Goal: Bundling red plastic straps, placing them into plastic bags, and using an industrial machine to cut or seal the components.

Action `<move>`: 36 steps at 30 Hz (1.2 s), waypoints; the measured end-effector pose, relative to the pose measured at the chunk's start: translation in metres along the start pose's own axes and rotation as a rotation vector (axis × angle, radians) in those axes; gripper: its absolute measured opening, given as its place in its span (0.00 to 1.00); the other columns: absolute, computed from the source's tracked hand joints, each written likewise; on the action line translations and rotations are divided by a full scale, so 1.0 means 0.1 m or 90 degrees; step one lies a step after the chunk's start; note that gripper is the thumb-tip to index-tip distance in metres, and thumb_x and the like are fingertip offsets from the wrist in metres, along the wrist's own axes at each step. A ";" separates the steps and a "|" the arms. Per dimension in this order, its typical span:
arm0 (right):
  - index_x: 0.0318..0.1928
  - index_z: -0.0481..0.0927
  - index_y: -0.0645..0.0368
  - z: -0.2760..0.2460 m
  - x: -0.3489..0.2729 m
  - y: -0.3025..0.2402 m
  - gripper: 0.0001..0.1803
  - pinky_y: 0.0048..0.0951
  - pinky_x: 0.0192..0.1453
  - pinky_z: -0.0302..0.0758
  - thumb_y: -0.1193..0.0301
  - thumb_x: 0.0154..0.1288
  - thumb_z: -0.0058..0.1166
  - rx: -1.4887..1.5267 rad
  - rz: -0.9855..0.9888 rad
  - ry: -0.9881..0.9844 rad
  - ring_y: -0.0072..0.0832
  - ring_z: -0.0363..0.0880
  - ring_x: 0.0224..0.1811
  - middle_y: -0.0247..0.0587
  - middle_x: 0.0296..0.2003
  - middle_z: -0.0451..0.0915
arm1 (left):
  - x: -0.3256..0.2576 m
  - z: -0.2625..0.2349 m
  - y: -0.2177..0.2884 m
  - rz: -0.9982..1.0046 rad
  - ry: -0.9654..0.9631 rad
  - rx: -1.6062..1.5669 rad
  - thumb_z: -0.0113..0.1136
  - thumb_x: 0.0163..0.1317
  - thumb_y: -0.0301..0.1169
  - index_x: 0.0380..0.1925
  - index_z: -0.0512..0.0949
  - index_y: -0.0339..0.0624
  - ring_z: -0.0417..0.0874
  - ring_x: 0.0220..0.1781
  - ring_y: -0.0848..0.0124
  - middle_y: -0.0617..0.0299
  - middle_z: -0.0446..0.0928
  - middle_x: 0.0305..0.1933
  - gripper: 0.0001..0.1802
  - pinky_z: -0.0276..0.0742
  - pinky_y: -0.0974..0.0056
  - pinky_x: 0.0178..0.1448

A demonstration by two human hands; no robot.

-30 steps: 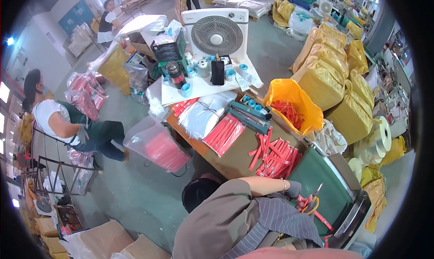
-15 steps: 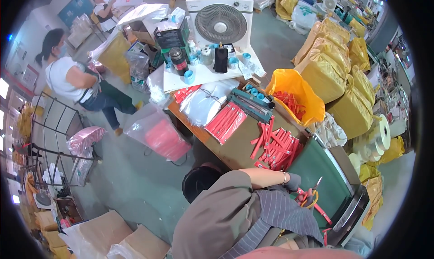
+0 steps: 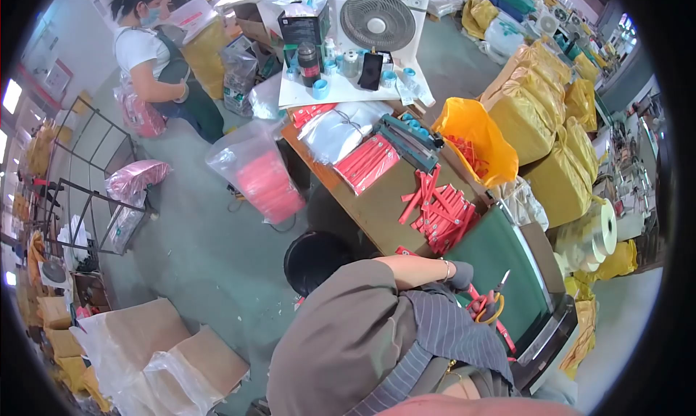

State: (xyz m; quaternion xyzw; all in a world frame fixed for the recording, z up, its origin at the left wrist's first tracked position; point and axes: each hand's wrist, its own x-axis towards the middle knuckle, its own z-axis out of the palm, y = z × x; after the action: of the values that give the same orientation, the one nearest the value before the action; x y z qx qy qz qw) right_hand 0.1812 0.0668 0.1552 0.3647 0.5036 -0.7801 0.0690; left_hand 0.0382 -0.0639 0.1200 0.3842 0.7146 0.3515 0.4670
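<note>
My left hand (image 3: 461, 276), in a grey glove, reaches over the green belt surface (image 3: 500, 253) at the lower right. Its fingers appear closed on a red strip (image 3: 505, 338) that slants down past my other hand. Just nearer, my right hand (image 3: 479, 309) grips a pair of scissors (image 3: 495, 312) with yellow handles, the blades pointing up and away. My sleeve and striped apron hide part of the right arm. A loose pile of red strips (image 3: 444, 216) lies beyond my left hand on the brown table (image 3: 348, 220).
A yellow sack (image 3: 500, 137) holds more red strips. A bundle of red strips (image 3: 367, 163), a teal device (image 3: 407, 142) and a fan (image 3: 377, 22) stand farther back. A co-worker (image 3: 156, 68) is at the far left, near a metal rack (image 3: 87, 191). Cardboard (image 3: 138, 336) lies lower left.
The view has shifted slightly. The co-worker has turned and now stands with a pink bag alongside. Both my hands remain close together over the green surface, scissors still in the right.
</note>
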 end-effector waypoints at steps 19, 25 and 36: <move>0.28 0.69 0.52 -0.13 -0.40 0.57 0.21 0.21 0.11 0.58 0.48 0.65 0.46 0.006 0.020 -0.006 0.22 0.61 0.09 0.30 0.12 0.63 | -0.16 -0.32 -0.49 -0.035 0.465 0.510 0.53 0.54 0.34 0.42 0.76 0.45 0.70 0.57 0.58 0.50 0.73 0.52 0.15 0.58 0.51 0.61; 0.26 0.69 0.52 0.09 -0.70 0.95 0.24 0.24 0.12 0.59 0.45 0.63 0.47 0.061 0.085 0.039 0.25 0.62 0.10 0.32 0.13 0.63 | -1.07 0.67 -1.23 -0.061 0.258 0.410 0.55 0.49 0.33 0.34 0.78 0.44 0.81 0.39 0.58 0.53 0.78 0.36 0.11 0.73 0.56 0.42; 0.22 0.67 0.48 1.64 -0.46 1.78 0.25 0.27 0.09 0.59 0.42 0.62 0.45 -0.092 0.075 -0.004 0.27 0.64 0.08 0.32 0.10 0.63 | -4.08 1.52 -2.60 -0.287 0.466 -0.009 0.55 0.52 0.42 0.36 0.77 0.43 0.80 0.42 0.50 0.49 0.79 0.38 0.16 0.74 0.50 0.43</move>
State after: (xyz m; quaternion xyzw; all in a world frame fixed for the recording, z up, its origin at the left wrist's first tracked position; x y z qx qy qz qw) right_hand 0.2172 -0.1682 0.0903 0.3853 0.5360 -0.7376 0.1421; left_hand 0.2332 -0.5191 0.0099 0.0651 0.8968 0.3588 0.2506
